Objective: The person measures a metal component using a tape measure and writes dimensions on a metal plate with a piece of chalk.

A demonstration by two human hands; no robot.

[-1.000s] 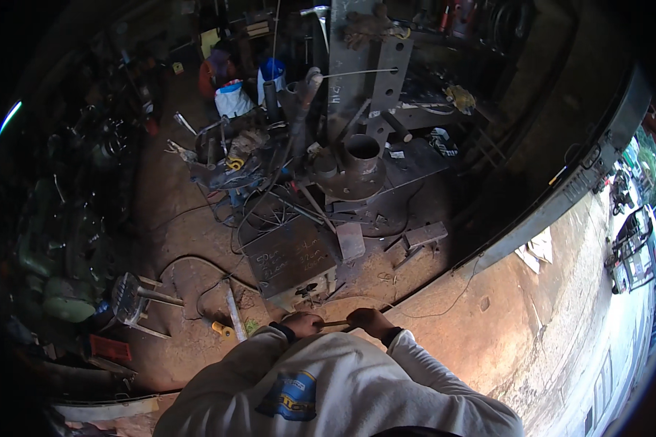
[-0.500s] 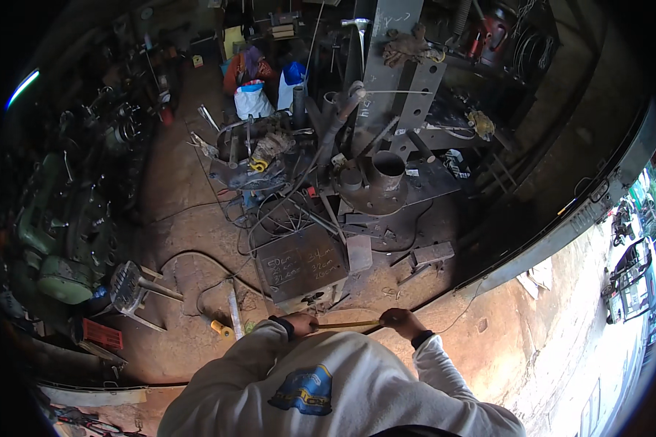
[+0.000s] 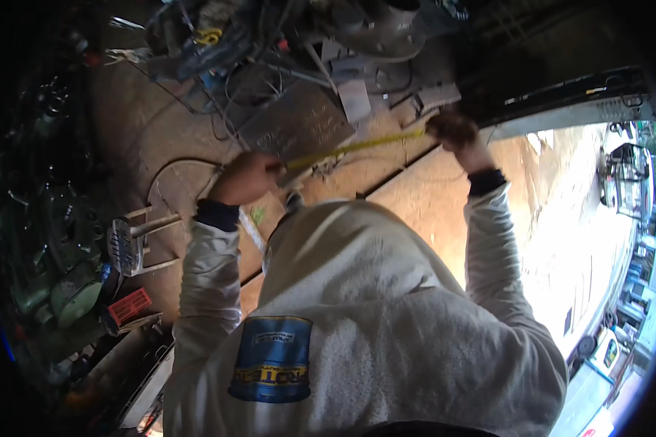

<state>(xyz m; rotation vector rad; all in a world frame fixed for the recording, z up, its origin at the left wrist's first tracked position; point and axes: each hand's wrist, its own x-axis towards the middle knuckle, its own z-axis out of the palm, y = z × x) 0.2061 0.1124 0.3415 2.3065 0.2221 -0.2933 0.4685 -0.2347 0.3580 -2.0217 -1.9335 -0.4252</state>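
Observation:
A yellow measuring tape (image 3: 357,146) stretches taut in front of my chest, tilted up toward the right. Its left end runs into the closed fingers of my left hand (image 3: 246,178). My right hand (image 3: 453,133), raised higher and somewhat blurred, closes around the other end. No markings can be read on the strip, and whether a tape case is inside either fist cannot be seen. Beyond the tape lies a dark metal plate (image 3: 297,120) with chalk writing.
A small metal stool (image 3: 126,244) and a red crate (image 3: 130,306) stand on the left, beside green machinery (image 3: 73,298). A round-based steel piece (image 3: 379,40) and cables crowd the far side. A dark floor rail (image 3: 401,171) crosses toward the bright doorway at right.
Both hands have risen and moved apart, the right one farther up and right, so a longer stretch of tape shows. The view has tipped down toward my body.

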